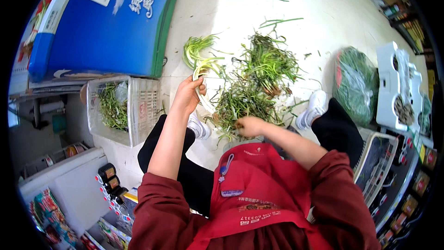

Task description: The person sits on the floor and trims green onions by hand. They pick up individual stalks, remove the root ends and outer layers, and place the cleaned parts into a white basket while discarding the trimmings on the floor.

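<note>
My left hand grips a small bunch of green onions, white stems pointing down and right, pale green leaves curling above the fingers. My right hand, slightly blurred, is at the near edge of a heap of loose trimmings and leaves on the floor between my feet; whether it holds anything I cannot tell. Beyond that heap lies a pile of untrimmed green onions with brown roots. To its left, a bunch of cleaner green onions rests on the floor.
A plastic crate with greens stands at left, below a blue freezer cabinet. At right are a plastic bag of greens, a white foam box and a pale basket. Shelves with bottles flank me. Loose leaves litter the floor.
</note>
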`<state>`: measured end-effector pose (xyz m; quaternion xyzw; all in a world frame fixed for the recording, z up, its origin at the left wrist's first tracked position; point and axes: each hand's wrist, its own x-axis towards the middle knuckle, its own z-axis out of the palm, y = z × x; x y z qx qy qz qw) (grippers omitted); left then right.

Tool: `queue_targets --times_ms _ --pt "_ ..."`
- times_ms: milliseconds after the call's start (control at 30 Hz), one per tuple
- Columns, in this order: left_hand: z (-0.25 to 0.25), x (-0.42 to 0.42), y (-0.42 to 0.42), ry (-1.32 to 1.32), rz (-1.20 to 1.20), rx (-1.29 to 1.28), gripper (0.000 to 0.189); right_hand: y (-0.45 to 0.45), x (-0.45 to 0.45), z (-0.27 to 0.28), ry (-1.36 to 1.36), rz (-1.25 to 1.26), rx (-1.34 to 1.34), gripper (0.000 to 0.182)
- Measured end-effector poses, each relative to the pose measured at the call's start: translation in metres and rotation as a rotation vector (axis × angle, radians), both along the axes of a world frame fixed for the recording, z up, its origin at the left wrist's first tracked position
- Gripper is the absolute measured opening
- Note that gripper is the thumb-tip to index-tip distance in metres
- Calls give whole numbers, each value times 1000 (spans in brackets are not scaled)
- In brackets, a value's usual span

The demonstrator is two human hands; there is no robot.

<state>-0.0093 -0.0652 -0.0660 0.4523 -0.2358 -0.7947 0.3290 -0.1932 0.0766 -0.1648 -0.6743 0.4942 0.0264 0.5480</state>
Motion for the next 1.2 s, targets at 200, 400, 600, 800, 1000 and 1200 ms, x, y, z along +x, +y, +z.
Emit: queue_targets --times_ms 200,400,600,800,1000,1200 --pt "-59 31 -72 -455 -53 -144 11 41 54 -68 261 137 -408 19" --pt "-93 15 -131 -243 195 86 18 24 32 -96 318 73 -507 31" --pt "-54 -29 -129 42 292 311 21 -31 6 -76 -69 -414 -388 18" --pt "22 -30 -92 203 136 149 33 -86 3 109 -331 -884 -581 23" --pt "95 -22 -24 169 72 -48 29 -67 18 193 -272 -704 -897 22" --pt "115 1 28 269 105 -74 29 -27 37 222 -223 -549 -928 10"
